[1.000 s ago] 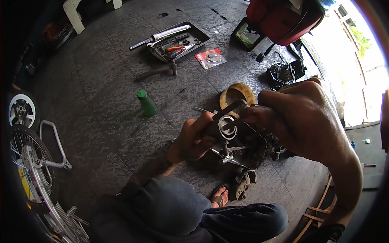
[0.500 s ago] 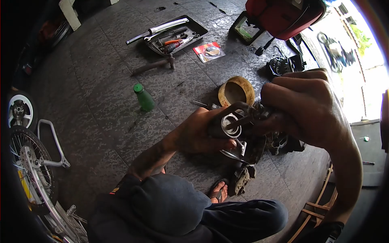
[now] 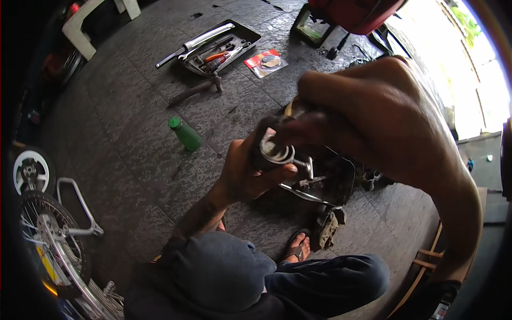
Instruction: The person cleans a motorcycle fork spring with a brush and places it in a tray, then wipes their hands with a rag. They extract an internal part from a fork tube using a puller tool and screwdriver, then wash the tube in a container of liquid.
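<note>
My left hand [image 3: 240, 173] is closed round a dark metal part that looks like a brake caliper [image 3: 274, 152], its round silvery bore facing me. A threaded bolt [image 3: 304, 164] sticks out beside my left thumb. Over the part's far side curls my right hand [image 3: 368, 106]; its fingertips are blurred against the bore, and whatever they hold is hidden. Beneath both hands lies a dark tray-like shape [image 3: 341, 181] with metal parts. A tan ring-shaped container [image 3: 289, 108] is mostly covered by my right hand.
A green bottle [image 3: 185, 134], a hammer [image 3: 197, 90], a tool tray [image 3: 253, 42] and a red blister pack [image 3: 266, 63] are on the dark floor. At left are spoked wheel parts [image 3: 50, 224]; a rag [image 3: 332, 228] lies near my foot [image 3: 300, 248].
Both hands have shifted left with the part. My right hand has come over the bore, and the bent dark rod seen across it earlier is hidden. The view has shifted slightly.
</note>
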Available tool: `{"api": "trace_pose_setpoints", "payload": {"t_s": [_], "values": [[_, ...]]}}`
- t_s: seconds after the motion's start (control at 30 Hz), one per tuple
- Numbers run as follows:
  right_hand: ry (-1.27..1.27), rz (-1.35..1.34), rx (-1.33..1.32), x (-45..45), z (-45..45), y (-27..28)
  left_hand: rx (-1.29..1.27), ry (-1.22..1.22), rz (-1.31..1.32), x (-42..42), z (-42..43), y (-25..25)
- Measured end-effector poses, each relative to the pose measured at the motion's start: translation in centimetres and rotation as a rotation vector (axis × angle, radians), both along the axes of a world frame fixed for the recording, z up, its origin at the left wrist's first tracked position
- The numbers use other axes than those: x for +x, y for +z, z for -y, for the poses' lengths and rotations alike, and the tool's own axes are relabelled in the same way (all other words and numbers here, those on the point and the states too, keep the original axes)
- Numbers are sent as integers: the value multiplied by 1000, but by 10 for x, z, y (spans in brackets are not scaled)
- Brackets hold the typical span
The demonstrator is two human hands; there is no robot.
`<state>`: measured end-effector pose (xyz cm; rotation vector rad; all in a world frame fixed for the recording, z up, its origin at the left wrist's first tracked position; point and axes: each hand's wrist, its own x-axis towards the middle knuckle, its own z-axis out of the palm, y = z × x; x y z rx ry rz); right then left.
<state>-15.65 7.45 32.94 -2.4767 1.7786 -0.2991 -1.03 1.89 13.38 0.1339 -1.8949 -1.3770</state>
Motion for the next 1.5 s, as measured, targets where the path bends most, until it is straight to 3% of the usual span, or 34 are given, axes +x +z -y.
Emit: {"api": "trace_pose_setpoints", "payload": {"t_s": [0.1,0.2,0.33,0.37,0.43,0.5,0.53,0.57,0.6,0.67,0.7,0.73,0.8,0.9,1.1,1.23,1.3,1.43,1.5], "values": [[36,172,-64,-16,-7,-12,43,94,-44,-1,-4,-4],[-233,348,-99,-34,-41,-27,437,288,-112,3,-13,-11],[-519,581,135,-59,-130,-57,331,399,-172,9,-8,-20],[-485,555,133,-63,-155,-70,307,423,-183,11,-7,-20],[-704,662,135,-36,-210,-91,365,397,-187,11,-6,-22],[-855,1070,475,-44,-276,-127,257,512,-174,11,-2,-34],[-757,1542,13,-15,-283,-133,294,512,-180,9,-4,-30],[-782,1384,-52,-7,-284,-132,332,511,-187,5,-6,-27],[-987,1350,-124,9,-289,-134,429,427,-195,1,-8,-9],[-944,1384,-269,14,-314,-149,438,422,-199,4,-2,-17],[-651,1445,-335,4,-325,-162,433,401,-244,4,2,-17],[-682,1425,-349,-2,-334,-168,391,400,-218,3,3,-15],[-435,1403,-385,-9,-343,-176,347,402,-180,6,7,-13],[-398,1412,-519,-6,-353,-192,345,404,-168,6,6,-11],[-514,1323,-590,-4,-364,-192,325,343,-179,9,7,-16],[-405,1449,-652,-8,-375,-213,289,318,-157,9,2,-12],[-386,1542,-672,-5,-384,-232,278,449,-189,0,-5,-9],[-529,1547,-712,0,-382,-250,211,483,-161,-5,-8,-6],[-481,1547,-696,-33,-380,-252,214,450,-160,0,-6,-11]]}}
